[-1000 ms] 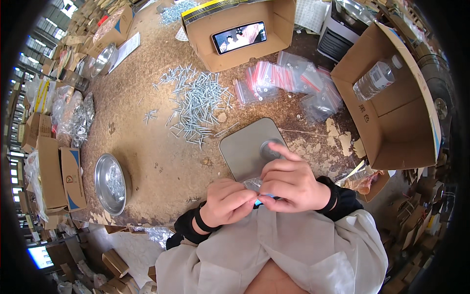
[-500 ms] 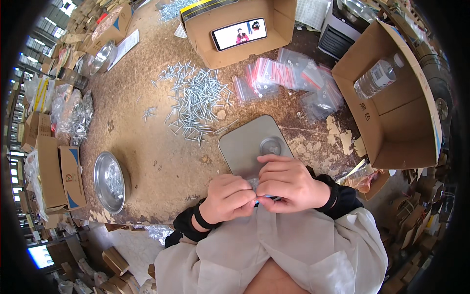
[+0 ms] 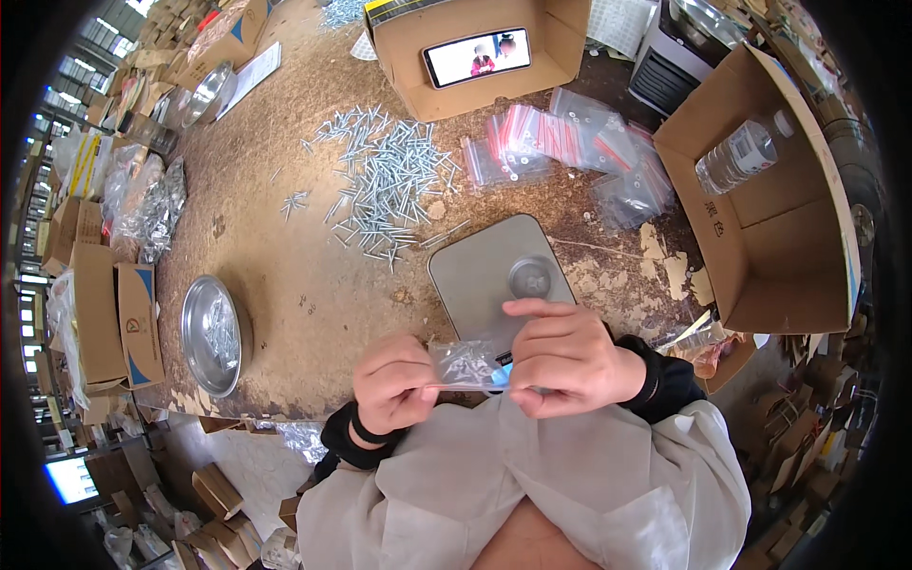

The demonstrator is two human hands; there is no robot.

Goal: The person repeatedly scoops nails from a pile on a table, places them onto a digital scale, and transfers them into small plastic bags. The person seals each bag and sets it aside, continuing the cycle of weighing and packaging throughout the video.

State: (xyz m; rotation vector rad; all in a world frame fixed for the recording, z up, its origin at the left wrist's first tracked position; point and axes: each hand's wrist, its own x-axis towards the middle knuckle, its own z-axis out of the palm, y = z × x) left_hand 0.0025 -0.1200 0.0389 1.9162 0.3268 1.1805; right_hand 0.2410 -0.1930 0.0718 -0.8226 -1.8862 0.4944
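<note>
A small clear zip bag (image 3: 464, 367) with screws inside is stretched between my two hands, close to my body. My left hand (image 3: 394, 380) pinches its left end, and my right hand (image 3: 570, 366) has its right end between thumb and fingers. Just beyond the bag lies a flat grey metal scale plate (image 3: 484, 275), its near edge hidden by the bag and my right hand. A small round dish (image 3: 532, 277) rests on the plate. Beyond it spreads a heap of loose screws (image 3: 389, 180). Clear bags with red strips (image 3: 541, 138) lie to the right of the heap.
At the left stands a metal bowl (image 3: 211, 337) with screws in it. An open carton (image 3: 760, 218) on the right holds a plastic bottle (image 3: 736, 157). A phone (image 3: 475, 59) leans inside another carton (image 3: 408, 81) at the back. More cartons (image 3: 141, 323) line the left edge.
My hands were close together and have drawn apart, my left hand moving left. The bag, mostly covered before, now shows stretched between them. The view has shifted slightly.
</note>
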